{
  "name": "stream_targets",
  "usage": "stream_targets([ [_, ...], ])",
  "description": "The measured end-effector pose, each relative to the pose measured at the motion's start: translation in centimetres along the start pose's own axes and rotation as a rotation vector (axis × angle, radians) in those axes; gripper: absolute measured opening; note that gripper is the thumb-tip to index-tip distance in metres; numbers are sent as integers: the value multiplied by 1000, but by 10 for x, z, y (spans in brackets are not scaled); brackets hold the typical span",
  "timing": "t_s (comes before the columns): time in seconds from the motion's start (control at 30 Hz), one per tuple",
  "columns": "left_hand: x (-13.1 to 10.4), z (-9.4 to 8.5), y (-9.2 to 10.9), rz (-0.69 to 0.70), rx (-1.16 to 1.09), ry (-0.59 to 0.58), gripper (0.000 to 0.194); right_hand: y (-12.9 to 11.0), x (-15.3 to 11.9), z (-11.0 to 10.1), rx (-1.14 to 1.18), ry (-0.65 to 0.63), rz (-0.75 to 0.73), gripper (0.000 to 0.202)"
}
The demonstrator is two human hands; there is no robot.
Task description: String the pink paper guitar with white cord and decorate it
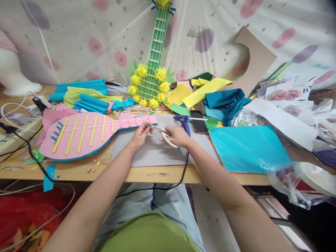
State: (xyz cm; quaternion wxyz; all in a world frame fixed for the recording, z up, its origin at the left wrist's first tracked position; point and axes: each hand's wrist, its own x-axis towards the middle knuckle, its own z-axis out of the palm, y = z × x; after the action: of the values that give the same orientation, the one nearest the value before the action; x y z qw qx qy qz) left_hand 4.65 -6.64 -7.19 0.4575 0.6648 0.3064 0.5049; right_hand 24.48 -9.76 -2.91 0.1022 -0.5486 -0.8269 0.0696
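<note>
My right hand (177,136) is closed around white-handled scissors (168,138), their blades pointing left toward my left fingertips. My left hand (140,136) pinches at the end of the neck of a pink paper lute (76,134), where its thin white strings (105,123) run up to the fingers. The strings' ends are too fine to make out. Yellow strips cross the lute's body, and its edge is blue. Beneath both hands lies a grey cutting mat (154,154). A blue glue gun (185,122) with a white stick rests just beyond my right hand.
Behind stands a green paper instrument (154,52) with yellow flowers. A phone (198,121) and a blue sheet (249,148) lie to the right, near a wrapped roll (312,178). Black cable (184,168) hangs over the table's front edge. Coloured paper (207,92) is heaped at the back.
</note>
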Motion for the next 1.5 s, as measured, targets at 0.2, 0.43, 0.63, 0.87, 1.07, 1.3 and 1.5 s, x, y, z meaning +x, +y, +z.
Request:
stream_targets([
  [0.2, 1, -1, -1, 7, 15, 5, 24, 0, 3, 4, 15, 41, 40, 47],
  [0.43, 1, -3, -2, 13, 16, 5, 23, 4, 3, -1, 43, -14, 25, 48],
  [0.63, 1, -3, -5, 0, -16, -5, 27, 1, 2, -6, 5, -53, -35, 48],
  [0.87, 0, -3, -6, -8, -10, -4, 28, 2, 2, -5, 6, 21, -6, 46],
  [1.07, 2, -2, -4, -1, -21, -12, 26, 7, 4, 0, 178, 100, 89, 44],
  [1.3, -1, 1, 0, -114, -33, -43, 25, -5, 18, 14, 889, 97, 179, 38],
  [1.5, -2, 4, 6, -189, -173, 49, 31, -22, 29, 24, 1065, 180, 168, 43],
])
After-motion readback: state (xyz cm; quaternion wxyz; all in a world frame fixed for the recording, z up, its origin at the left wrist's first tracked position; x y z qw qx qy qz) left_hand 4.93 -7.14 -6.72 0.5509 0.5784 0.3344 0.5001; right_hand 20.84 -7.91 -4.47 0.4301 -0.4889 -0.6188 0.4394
